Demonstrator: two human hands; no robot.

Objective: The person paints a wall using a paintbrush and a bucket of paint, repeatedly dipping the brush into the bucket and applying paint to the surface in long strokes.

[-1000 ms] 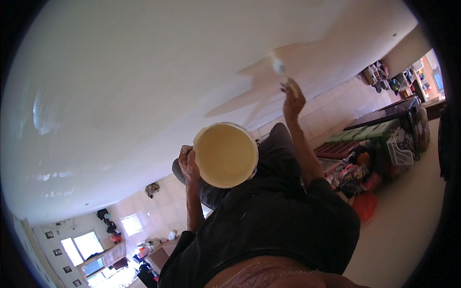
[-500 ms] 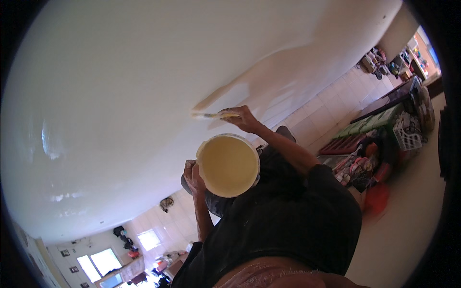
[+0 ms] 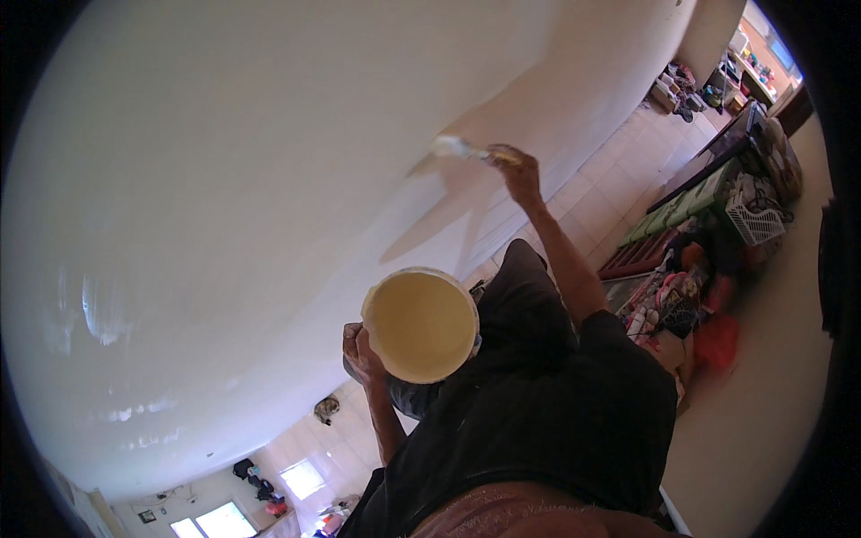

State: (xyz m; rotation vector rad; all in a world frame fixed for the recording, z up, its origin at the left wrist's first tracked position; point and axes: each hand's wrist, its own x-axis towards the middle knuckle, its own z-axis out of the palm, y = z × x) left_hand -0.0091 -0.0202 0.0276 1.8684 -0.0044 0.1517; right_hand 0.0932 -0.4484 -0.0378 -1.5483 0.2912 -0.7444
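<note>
My left hand (image 3: 358, 350) grips the left rim of a round bucket (image 3: 421, 325) of pale cream paint, held in front of my dark clothing. My right hand (image 3: 517, 170) is closed round the yellowish handle of a paintbrush (image 3: 456, 147). The pale bristle end is blurred and lies at the white wall (image 3: 224, 170), above and to the right of the bucket, amid shadows of the brush and arm. Glossy streaks show on the wall's left part.
A tiled floor (image 3: 599, 195) runs beside the wall, with a curled cat (image 3: 326, 409) at lower left. On my right stand green storage units (image 3: 677, 204), a white plastic basket (image 3: 753, 220), piled belongings and a red bag (image 3: 717, 341). Heaped items (image 3: 677, 90) lie by the far doorway.
My right hand with the brush swept down and left above the bucket, then moved back up and right. The bucket and my left hand sit a little lower in the picture.
</note>
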